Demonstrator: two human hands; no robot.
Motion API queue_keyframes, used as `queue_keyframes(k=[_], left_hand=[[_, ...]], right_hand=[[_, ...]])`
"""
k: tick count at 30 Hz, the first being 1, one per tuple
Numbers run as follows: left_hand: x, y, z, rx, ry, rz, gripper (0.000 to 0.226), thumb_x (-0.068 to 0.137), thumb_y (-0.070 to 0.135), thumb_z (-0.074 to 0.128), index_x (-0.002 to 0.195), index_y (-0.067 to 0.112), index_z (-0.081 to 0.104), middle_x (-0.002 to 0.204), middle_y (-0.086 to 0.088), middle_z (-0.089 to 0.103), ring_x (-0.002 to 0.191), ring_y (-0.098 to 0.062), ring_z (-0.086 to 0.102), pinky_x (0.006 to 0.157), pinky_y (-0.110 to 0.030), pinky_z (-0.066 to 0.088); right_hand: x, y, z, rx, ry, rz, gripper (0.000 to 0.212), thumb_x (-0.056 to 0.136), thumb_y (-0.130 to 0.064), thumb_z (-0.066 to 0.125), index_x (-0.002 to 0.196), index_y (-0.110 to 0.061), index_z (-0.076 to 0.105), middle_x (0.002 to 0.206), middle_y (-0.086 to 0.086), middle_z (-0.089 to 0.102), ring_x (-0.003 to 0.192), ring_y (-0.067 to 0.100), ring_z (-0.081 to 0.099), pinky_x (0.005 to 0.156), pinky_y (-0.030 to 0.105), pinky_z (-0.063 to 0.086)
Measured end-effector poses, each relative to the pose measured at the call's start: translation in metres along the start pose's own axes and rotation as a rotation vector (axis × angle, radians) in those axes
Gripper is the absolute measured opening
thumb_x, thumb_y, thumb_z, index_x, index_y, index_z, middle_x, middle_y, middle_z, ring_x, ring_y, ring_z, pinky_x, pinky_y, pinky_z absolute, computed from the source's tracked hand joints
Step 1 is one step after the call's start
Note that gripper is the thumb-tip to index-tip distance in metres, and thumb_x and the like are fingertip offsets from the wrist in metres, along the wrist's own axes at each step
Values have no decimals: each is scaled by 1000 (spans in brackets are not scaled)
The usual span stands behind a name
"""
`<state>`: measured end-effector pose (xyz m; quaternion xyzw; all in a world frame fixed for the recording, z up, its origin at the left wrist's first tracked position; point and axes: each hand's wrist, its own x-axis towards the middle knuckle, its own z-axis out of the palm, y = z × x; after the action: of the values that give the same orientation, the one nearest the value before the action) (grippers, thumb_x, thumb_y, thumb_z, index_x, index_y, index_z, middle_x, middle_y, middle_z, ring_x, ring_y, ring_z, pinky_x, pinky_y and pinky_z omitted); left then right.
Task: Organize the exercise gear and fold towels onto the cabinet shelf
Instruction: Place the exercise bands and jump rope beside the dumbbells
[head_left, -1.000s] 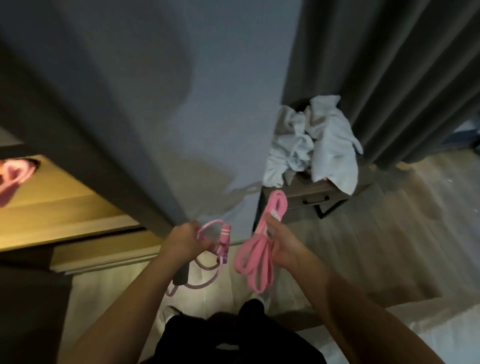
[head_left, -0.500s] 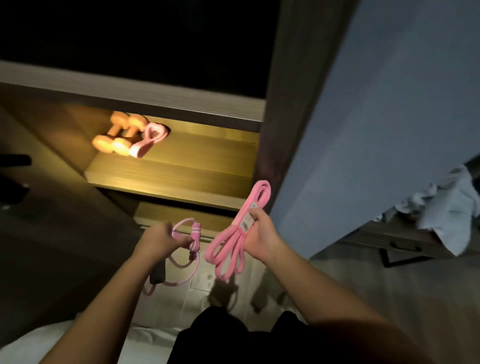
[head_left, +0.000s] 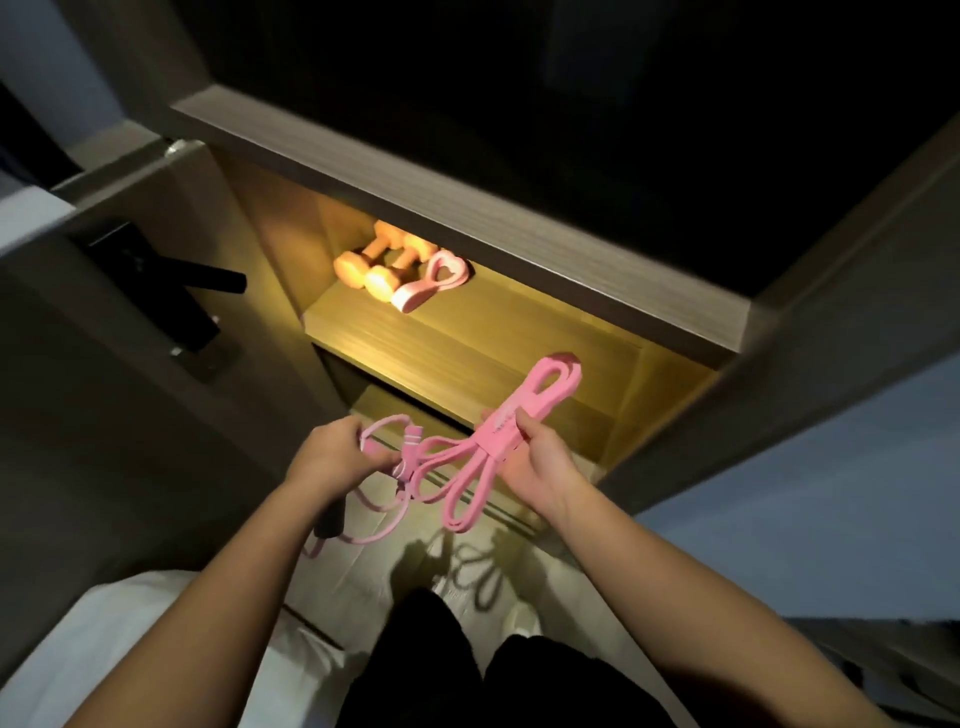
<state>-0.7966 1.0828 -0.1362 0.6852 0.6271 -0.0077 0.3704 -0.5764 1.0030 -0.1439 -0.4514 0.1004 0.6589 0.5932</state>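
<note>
My right hand (head_left: 540, 465) grips a bundled pink resistance band (head_left: 524, 410) by its label wrap, its upper loop reaching over the lit wooden shelf (head_left: 467, 358). My left hand (head_left: 332, 457) is closed on a pink jump rope (head_left: 384, 525) whose loops and dark handle hang below it. At the back left of the shelf lie two pink dumbbells (head_left: 382, 262) with a small pink loop band (head_left: 434, 280) beside them. Both hands hover in front of the shelf's front edge.
The cabinet door (head_left: 156, 322) stands open at the left with a dark handle (head_left: 208, 278). A thick wooden board (head_left: 467, 228) tops the shelf opening. A white bed edge (head_left: 130, 639) lies at lower left and a blue-grey wall (head_left: 831, 493) at right. My dark trousers show below.
My view has swung left from the towel pile and wall to face the cabinet shelf. Both hands, still holding the rope and band, have come closer to the shelf.
</note>
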Motion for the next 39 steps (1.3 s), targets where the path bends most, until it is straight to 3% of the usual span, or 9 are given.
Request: queue_keyframes(k=[3,5,11,16,20,26,29,33,39], left_hand=[[18,-10,-7,28,-14,-22,32,74,43,78,85,20,60,81,-2,65,71,-18,65,68,-37,59],[32,-15,-12,47,-36,-21,32,74,44,78,86,19,60,80,-1,65,70,-18,66,67,-36,59],[95,-32,-28,139,-115,29,32,72,38,80,86,15,62,85,-5,66,79,-22,65,78,-43,57],[165,-59,-39,264,-148,111,35,75,42,76,89,14,61,86,-5,66,80,-20,65,78,-42,58],[212,-93,-25,284,-98,150,39,74,48,76,89,17,58,85,-2,64,78,-17,63,72,-37,56],[242,-156,17,153,11,275,36,71,45,80,83,18,58,82,-2,63,73,-14,60,61,-32,50],[237,-186,34,69,16,352,33,71,41,81,82,20,59,79,0,63,71,-16,62,56,-31,50],[227,-212,44,24,24,422,32,72,41,80,83,21,58,79,1,62,70,-17,63,56,-32,53],[242,-215,46,-29,68,474,34,70,44,80,80,23,55,78,1,61,69,-17,62,55,-32,52]], right_hand=[[21,-7,2,-11,31,-2,21,99,-16,50,117,-5,53,100,19,73,88,31,72,66,46,58],[35,-5,4,8,60,-25,15,98,-11,51,112,-6,55,91,17,74,80,28,74,61,44,59],[97,12,34,93,219,-176,32,97,-3,51,128,-8,55,115,17,67,90,25,68,90,45,54],[156,26,53,268,305,-259,27,98,1,48,124,-4,54,123,19,61,86,23,63,88,42,50],[191,44,47,295,332,-266,21,98,-5,51,120,-6,54,113,13,63,108,27,61,97,45,48],[216,101,25,254,327,-397,18,97,-8,55,115,-7,57,125,14,62,122,29,56,86,38,51],[213,135,21,292,279,-485,10,96,-6,56,106,-5,59,129,18,60,124,31,54,93,41,51],[204,163,29,389,247,-570,27,94,-2,57,121,1,57,128,21,60,125,33,53,100,46,49],[216,164,58,413,222,-593,27,94,2,55,121,2,54,113,20,63,119,33,58,98,50,49]])
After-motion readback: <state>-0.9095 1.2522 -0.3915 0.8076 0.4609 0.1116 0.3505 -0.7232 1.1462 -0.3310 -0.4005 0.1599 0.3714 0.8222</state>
